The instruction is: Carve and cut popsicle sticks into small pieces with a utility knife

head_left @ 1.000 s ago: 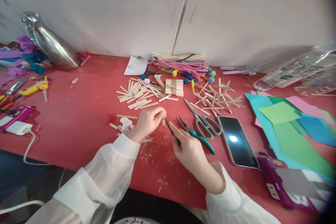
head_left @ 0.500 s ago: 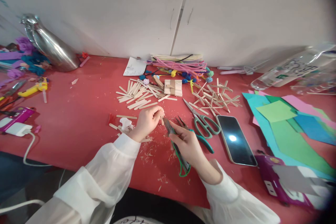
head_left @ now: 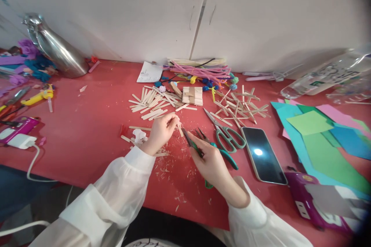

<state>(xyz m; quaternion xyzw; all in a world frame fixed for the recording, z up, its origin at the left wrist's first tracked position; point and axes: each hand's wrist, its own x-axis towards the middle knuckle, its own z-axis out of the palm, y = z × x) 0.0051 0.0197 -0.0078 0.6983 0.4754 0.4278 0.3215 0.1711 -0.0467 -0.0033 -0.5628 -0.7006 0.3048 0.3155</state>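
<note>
My left hand point(head_left: 164, 131) pinches a short wooden craft stick point(head_left: 181, 129), its free end pointing towards my right hand. In my right hand point(head_left: 211, 161) is a utility knife point(head_left: 190, 141) with a dark blade end and green on its handle, much of it hidden by my fingers. The knife's tip lies close beside the stick; whether they touch I cannot tell. Pale wood shavings point(head_left: 166, 170) are scattered on the red tabletop point(head_left: 98, 139) below both hands. Pliers with teal handles point(head_left: 228, 159) lie just beyond my right hand, beside grey-green scissors point(head_left: 228, 139).
Loose craft sticks point(head_left: 149, 102), a banded stick bundle point(head_left: 192, 95) and a heap of joined sticks point(head_left: 242, 104) lie ahead. A phone point(head_left: 263, 156), coloured paper point(head_left: 327, 150) and a purple device point(head_left: 311, 197) occupy the right. A steel jug point(head_left: 59, 48) and yellow glue gun point(head_left: 37, 97) stand left.
My right hand has turned, so less of the knife's handle shows and its tip points more at the stick. My left hand has shifted slightly left, showing more of the stick.
</note>
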